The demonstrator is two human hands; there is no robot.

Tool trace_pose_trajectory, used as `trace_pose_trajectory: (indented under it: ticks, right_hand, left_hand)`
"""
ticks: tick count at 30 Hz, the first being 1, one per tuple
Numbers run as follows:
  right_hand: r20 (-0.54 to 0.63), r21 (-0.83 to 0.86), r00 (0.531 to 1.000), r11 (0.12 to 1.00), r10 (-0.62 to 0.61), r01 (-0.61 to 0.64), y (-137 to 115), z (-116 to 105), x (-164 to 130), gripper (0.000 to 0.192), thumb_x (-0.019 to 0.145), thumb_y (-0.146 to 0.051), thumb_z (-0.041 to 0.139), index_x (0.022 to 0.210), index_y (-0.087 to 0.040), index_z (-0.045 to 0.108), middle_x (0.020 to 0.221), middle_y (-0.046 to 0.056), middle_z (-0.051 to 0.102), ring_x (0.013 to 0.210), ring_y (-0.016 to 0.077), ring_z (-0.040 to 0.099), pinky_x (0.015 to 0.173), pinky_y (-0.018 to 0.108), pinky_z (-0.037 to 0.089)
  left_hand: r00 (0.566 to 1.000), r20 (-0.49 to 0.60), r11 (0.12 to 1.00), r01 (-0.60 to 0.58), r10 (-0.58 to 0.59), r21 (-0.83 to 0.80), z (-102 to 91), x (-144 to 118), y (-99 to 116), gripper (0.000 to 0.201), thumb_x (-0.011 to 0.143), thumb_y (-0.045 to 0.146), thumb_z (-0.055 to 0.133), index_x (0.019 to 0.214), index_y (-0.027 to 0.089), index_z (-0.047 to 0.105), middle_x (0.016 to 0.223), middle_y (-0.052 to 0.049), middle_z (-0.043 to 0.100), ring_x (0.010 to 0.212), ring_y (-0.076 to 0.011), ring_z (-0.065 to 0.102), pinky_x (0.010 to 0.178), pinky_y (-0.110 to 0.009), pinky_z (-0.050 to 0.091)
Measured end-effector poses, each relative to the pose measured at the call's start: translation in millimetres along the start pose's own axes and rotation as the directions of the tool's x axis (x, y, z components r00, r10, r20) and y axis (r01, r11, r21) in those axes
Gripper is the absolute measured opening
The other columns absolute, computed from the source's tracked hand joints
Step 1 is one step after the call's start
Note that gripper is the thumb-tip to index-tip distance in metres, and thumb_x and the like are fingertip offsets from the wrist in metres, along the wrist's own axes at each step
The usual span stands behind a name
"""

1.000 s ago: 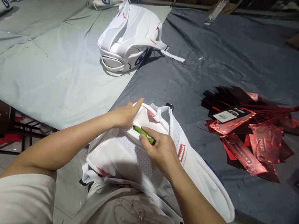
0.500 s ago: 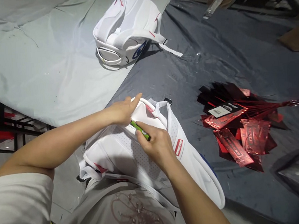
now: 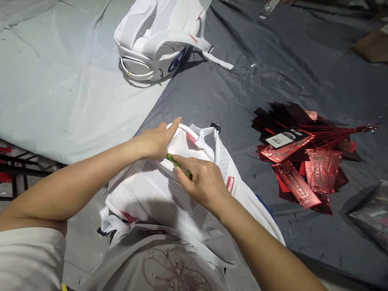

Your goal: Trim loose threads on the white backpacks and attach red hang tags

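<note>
A white backpack (image 3: 158,197) with red trim lies at the near table edge against my body. My left hand (image 3: 156,139) pinches its top near the white carry handle (image 3: 193,134). My right hand (image 3: 203,180) grips a thin green tool (image 3: 178,164), whose tip rests on the backpack just under my left fingers.
A second white backpack (image 3: 158,36) lies farther back on a pale grey sheet (image 3: 41,85). A pile of red and black hang tags (image 3: 302,155) sits to the right on dark cloth (image 3: 276,76). A clear plastic bag (image 3: 384,220) lies at the lower right.
The view has tilted down, so everything sits higher in the frame. My hands stay on the backpack top, with the green tool pushed slightly closer to my left fingers.
</note>
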State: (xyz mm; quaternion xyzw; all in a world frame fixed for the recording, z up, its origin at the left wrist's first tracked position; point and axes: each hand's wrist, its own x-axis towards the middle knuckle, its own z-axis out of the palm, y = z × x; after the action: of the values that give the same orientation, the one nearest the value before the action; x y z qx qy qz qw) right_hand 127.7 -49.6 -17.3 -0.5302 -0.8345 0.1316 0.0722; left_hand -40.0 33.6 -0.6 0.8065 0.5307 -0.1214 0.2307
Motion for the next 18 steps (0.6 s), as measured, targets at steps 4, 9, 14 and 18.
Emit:
trace_pose_trajectory:
  ticks: [4, 9, 14, 18]
  right_hand:
    - [0.013, -0.100, 0.997, 0.993, 0.070, -0.069, -2.2, -0.5, -0.9, 0.032, 0.093, -0.025, 0.051, 0.116, -0.025, 0.073, 0.077, 0.002, 0.071, 0.063, 0.0181, 0.062, 0.053, 0.029, 0.026]
    - [-0.031, 0.089, 0.998, 0.995, 0.058, -0.055, 0.4, 3.6, -3.7, 0.038, 0.093, -0.025, 0.051, 0.125, -0.026, 0.070, 0.084, 0.002, 0.074, 0.071, 0.0173, 0.065, 0.060, 0.027, 0.037]
    - [-0.066, 0.355, 0.991, 0.931, 0.120, -0.089, 3.7, 10.5, -4.3, 0.037, 0.092, -0.027, 0.052, 0.122, -0.022, 0.073, 0.087, 0.002, 0.076, 0.062, 0.0151, 0.061, 0.058, 0.026, 0.040]
    - [-0.102, 0.443, 0.981, 0.890, 0.164, -0.103, 4.8, 13.9, -4.3, 0.036, 0.091, -0.027, 0.053, 0.119, -0.020, 0.075, 0.089, 0.004, 0.076, 0.060, 0.0148, 0.059, 0.059, 0.027, 0.042]
  left_hand:
    - [1.000, 0.007, 1.000, 0.004, -0.004, 0.003, -0.7, 0.2, 0.9, 0.101, 0.083, 0.019, 0.056, 0.158, 0.021, -0.010, 0.145, -0.019, 0.043, 0.111, -0.0276, 0.063, 0.087, -0.034, 0.048]
    - [1.000, 0.017, 1.000, 0.002, -0.002, 0.000, -1.2, 0.3, 0.6, 0.100, 0.084, 0.022, 0.056, 0.158, 0.022, -0.012, 0.146, -0.019, 0.042, 0.112, -0.0280, 0.062, 0.085, -0.034, 0.049]
    - [1.000, 0.017, 1.000, 0.003, -0.004, 0.012, -2.2, -2.7, 0.7, 0.099, 0.085, 0.019, 0.055, 0.158, 0.020, -0.011, 0.146, -0.020, 0.042, 0.113, -0.0272, 0.062, 0.088, -0.032, 0.048]
    - [1.000, 0.012, 1.000, -0.002, 0.001, 0.007, -2.9, -4.9, 1.6, 0.097, 0.086, 0.019, 0.054, 0.159, 0.019, -0.011, 0.144, -0.020, 0.044, 0.113, -0.0278, 0.062, 0.086, -0.032, 0.049]
